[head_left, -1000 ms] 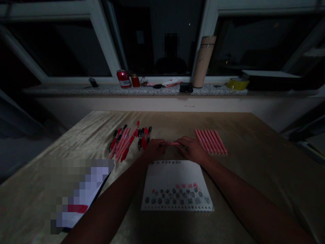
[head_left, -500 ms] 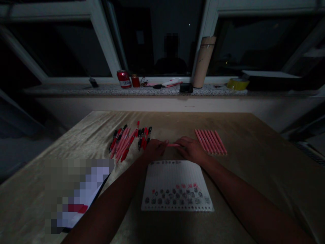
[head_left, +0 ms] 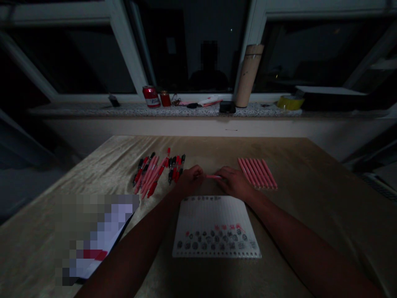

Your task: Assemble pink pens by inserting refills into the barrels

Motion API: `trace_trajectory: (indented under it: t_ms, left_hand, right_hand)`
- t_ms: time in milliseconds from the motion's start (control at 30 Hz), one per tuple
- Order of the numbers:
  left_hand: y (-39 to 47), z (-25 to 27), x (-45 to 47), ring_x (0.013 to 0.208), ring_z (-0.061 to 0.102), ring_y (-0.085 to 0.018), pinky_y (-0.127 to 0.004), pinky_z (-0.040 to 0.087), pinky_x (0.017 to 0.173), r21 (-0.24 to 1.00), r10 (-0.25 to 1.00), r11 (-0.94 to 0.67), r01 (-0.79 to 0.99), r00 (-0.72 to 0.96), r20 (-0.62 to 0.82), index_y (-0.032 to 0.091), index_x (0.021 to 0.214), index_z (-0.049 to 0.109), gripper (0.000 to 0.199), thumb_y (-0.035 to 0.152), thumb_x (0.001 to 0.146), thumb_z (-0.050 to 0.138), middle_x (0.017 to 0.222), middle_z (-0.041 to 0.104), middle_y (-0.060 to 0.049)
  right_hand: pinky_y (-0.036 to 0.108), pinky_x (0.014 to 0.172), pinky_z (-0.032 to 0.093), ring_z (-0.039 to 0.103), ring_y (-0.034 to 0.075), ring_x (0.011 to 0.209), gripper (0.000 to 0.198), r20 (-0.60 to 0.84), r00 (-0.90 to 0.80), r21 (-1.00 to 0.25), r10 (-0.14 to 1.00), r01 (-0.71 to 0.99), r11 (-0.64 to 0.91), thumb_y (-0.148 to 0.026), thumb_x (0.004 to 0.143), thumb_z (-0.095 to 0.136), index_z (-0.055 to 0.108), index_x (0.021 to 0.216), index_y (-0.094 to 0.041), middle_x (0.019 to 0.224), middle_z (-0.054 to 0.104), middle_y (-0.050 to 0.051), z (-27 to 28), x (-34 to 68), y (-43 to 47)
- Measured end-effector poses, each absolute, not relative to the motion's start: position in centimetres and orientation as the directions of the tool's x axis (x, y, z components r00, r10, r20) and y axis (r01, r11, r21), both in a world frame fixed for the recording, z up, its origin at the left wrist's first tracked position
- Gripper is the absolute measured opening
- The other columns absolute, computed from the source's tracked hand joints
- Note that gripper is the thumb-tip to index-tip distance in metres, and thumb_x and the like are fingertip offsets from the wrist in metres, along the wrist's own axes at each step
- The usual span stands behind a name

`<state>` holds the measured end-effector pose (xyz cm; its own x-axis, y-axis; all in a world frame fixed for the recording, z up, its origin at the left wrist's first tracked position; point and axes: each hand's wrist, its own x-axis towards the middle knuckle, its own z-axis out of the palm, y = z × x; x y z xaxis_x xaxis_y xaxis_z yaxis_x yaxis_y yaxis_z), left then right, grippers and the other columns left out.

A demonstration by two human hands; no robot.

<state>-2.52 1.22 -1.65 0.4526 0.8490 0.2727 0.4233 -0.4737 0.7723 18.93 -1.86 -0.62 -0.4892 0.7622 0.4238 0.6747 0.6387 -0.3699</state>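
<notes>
A pink pen (head_left: 212,176) lies level between my two hands, above the far edge of the notepad. My left hand (head_left: 190,179) is closed around its left end, with the fingertips curled. The fingers of my right hand (head_left: 232,181) grip the right end. Just below sits the spiral notepad (head_left: 214,215), a lined page with black and red doodles. Right of my right hand, several pink pens (head_left: 257,174) lie side by side in a neat row. Left of my left hand is a loose pile of pink, red and black pens (head_left: 150,174), with a smaller group (head_left: 176,167) beside it.
A blurred flat device (head_left: 108,236) lies at the table's left, near my left forearm. On the windowsill stand a red can (head_left: 151,97), a red jar (head_left: 165,98), a cardboard tube (head_left: 249,76) and yellow tape (head_left: 290,103).
The fingers of my left hand have curled in and its thumb has shifted at the pen's left end. My right hand stays nearly still; the pens on the table have not moved.
</notes>
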Motion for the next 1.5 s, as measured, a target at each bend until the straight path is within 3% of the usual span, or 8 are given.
trace_trajectory:
  t_ms: [167,367,533,667,800,900,1233,1500]
  left_hand:
    - [1.21,-1.3,-2.35,0.05,0.047,-0.009,-0.022,0.033,0.054,0.704,0.867,-0.477,0.526,0.412,0.28,0.016,0.059,0.049,0.044,0.044,0.09,0.035,0.05,0.048,0.004]
    - [1.18,-1.41,-2.3,0.049,0.048,-0.01,-0.022,0.035,0.055,0.718,0.881,-0.455,0.527,0.382,0.278,0.016,0.055,0.049,0.049,0.045,0.09,0.033,0.048,0.047,0.004]
    - [1.04,-1.33,-2.4,0.051,0.048,-0.009,-0.02,0.033,0.051,0.782,0.88,-0.432,0.45,0.398,0.257,0.017,0.08,0.051,0.027,0.044,0.083,0.048,0.057,0.054,0.005]
    - [1.12,-1.36,-2.53,0.05,0.044,-0.008,-0.018,0.03,0.047,0.837,0.858,-0.437,0.331,0.434,0.276,0.017,0.092,0.047,0.029,0.039,0.076,0.056,0.063,0.052,0.006]
    - [1.23,-1.42,-2.63,0.049,0.043,-0.007,-0.017,0.029,0.046,0.88,0.876,-0.4,0.256,0.391,0.284,0.016,0.085,0.05,0.024,0.037,0.075,0.056,0.06,0.048,0.005]
    - [1.35,-1.56,-2.6,0.053,0.047,-0.008,-0.018,0.033,0.047,0.902,0.894,-0.373,0.215,0.343,0.288,0.014,0.083,0.055,0.025,0.037,0.073,0.059,0.064,0.053,0.002]
    - [1.74,-1.48,-2.39,0.042,0.04,-0.004,-0.016,0.029,0.038,0.977,0.959,-0.181,0.115,0.241,0.149,0.013,0.077,0.059,0.034,0.044,0.066,0.066,0.056,0.053,0.002]
    - [1.4,-0.84,-2.2,0.037,0.036,-0.004,-0.017,0.027,0.037,0.961,0.973,-0.214,0.173,0.125,0.194,0.016,0.064,0.052,0.03,0.043,0.073,0.06,0.047,0.047,0.006]
  right_hand:
    - [0.029,0.073,0.043,0.056,0.018,0.083,0.02,0.422,-0.488,-0.354,0.764,0.688,0.634,-0.024,0.086,0.049,0.062,0.099,-0.017,0.088,0.062,0.008,-0.63,18.97,-1.79]
    - [0.029,0.072,0.043,0.056,0.018,0.081,0.019,0.439,-0.491,-0.359,0.753,0.673,0.647,-0.026,0.087,0.05,0.062,0.097,-0.016,0.087,0.062,0.008,-0.72,19.01,-1.74]
    - [0.028,0.071,0.042,0.056,0.017,0.081,0.019,0.447,-0.477,-0.37,0.757,0.672,0.642,-0.025,0.087,0.049,0.062,0.098,-0.018,0.087,0.062,0.007,-0.88,19.05,-1.77]
    - [0.029,0.072,0.043,0.056,0.018,0.082,0.021,0.44,-0.469,-0.37,0.766,0.682,0.631,-0.027,0.088,0.047,0.061,0.1,-0.017,0.087,0.062,0.008,-0.89,18.99,-1.72]
    - [0.03,0.072,0.043,0.056,0.018,0.082,0.021,0.449,-0.464,-0.366,0.764,0.684,0.631,-0.028,0.089,0.046,0.061,0.098,-0.017,0.087,0.062,0.008,-0.76,18.93,-1.72]
    - [0.03,0.072,0.043,0.057,0.018,0.082,0.021,0.439,-0.47,-0.359,0.766,0.689,0.629,-0.027,0.089,0.045,0.061,0.099,-0.016,0.088,0.063,0.008,-0.7,18.96,-1.76]
    - [0.031,0.076,0.045,0.059,0.019,0.087,0.024,0.418,-0.457,-0.363,0.785,0.708,0.605,-0.027,0.088,0.048,0.061,0.106,-0.018,0.094,0.065,0.009,-0.82,18.97,-1.76]
    - [0.031,0.077,0.046,0.059,0.019,0.088,0.031,0.451,-0.476,-0.35,0.755,0.684,0.64,-0.028,0.091,0.042,0.057,0.116,-0.02,0.096,0.065,0.009,-0.82,18.98,-1.83]
